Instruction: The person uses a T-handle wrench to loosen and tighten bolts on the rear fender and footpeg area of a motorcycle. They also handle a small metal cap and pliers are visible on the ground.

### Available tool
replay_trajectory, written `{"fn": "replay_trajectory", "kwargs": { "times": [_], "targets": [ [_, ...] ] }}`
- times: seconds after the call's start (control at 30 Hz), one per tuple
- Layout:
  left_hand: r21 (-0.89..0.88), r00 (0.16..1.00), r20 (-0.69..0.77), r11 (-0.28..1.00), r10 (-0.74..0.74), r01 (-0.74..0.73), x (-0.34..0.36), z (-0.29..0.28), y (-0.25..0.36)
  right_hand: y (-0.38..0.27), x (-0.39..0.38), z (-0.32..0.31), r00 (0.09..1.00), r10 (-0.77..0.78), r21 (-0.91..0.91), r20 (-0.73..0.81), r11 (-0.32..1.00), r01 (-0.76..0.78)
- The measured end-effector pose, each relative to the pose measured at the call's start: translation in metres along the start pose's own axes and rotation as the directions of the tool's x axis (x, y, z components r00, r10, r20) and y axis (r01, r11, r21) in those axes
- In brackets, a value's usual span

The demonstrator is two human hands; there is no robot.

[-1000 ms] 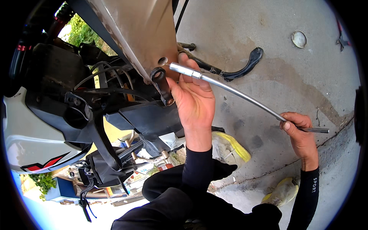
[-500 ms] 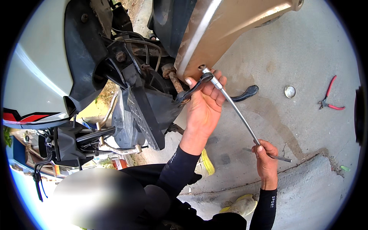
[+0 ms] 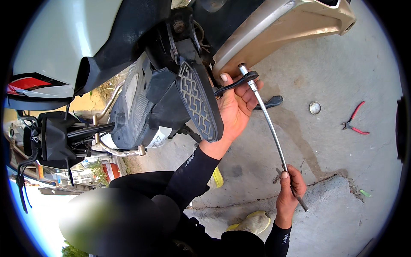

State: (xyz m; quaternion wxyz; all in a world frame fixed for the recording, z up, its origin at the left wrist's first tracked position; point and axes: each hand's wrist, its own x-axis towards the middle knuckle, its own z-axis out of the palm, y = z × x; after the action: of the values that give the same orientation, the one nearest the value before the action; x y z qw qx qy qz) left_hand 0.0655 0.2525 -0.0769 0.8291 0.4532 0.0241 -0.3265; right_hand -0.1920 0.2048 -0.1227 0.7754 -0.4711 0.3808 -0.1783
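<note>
In the head view, our long wrench (image 3: 269,118) reaches the bronze panel (image 3: 265,45) near its lower edge. We half-curl our left hand (image 3: 236,110) around its upper end, firmness unclear; our right hand (image 3: 287,197) clasps its lower end. Room separates it from pliers (image 3: 348,123) well rightward.

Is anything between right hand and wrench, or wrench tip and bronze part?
Nothing visible: the right hand grips the wrench, whose tip is at the bronze part. The black bracket's end overlaps the wrench near the tip; whether around or beside it, I can't tell.
</note>
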Motion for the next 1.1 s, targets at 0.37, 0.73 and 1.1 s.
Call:
{"fn": "replay_trajectory", "kwargs": {
  "times": [0.37, 0.73, 1.1],
  "targets": [
    [-0.144, 0.997, 0.044, 0.987, -0.059, 0.065, 0.003, -0.002, -0.003, -0.01, -0.015, 0.011, 0.883, -0.469, -0.503, 0.008, 0.761, 0.409],
    [-0.155, 0.996, 0.086, 0.988, -0.011, 0.024, 0.006, -0.01, -0.005, -0.012, -0.008, 0.016, 0.817, -0.569, -0.63, 0.097, 0.6, 0.493],
    [-0.174, 0.991, 0.13, 0.985, 0.005, 0.018, 0.006, -0.013, -0.006, -0.034, -0.017, 0.015, 0.996, -0.089, -0.042, 0.015, 0.995, 0.09]
  ]
}}
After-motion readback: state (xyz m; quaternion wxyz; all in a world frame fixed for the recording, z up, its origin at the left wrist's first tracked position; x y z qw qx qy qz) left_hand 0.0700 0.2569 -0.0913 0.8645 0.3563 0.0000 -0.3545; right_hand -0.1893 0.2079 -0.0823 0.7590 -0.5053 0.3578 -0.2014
